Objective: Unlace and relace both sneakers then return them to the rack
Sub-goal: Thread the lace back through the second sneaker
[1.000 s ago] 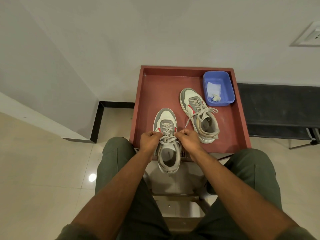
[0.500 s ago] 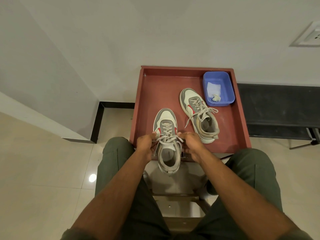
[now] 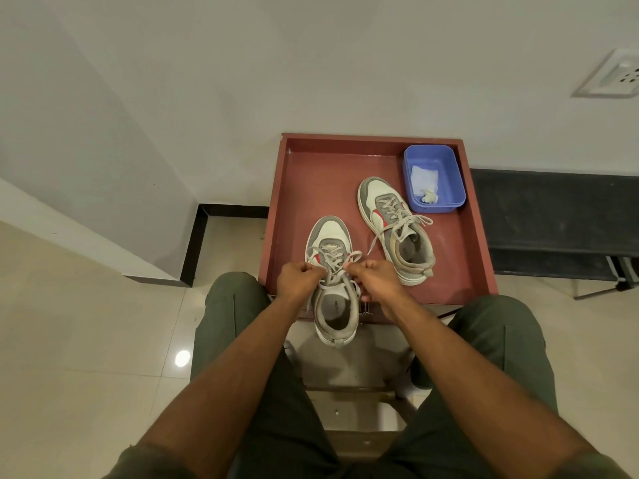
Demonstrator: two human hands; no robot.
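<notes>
Both hands (image 3: pixel 337 278) pinch laces — sneaker (image 3: pixel 333 299) heel overhangs tray (image 3: pixel 276 216) edge.

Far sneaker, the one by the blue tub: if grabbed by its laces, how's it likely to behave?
The far sneaker would probably dangle and swing: its laces look soft, with loose ends trailing on the red tray. The pull likely tightens or loosens them. The collar looks the firmer grip.

Blue tub (image 3: pixel 456 181) holding white cloth (image 3: pixel 424 177).
</notes>
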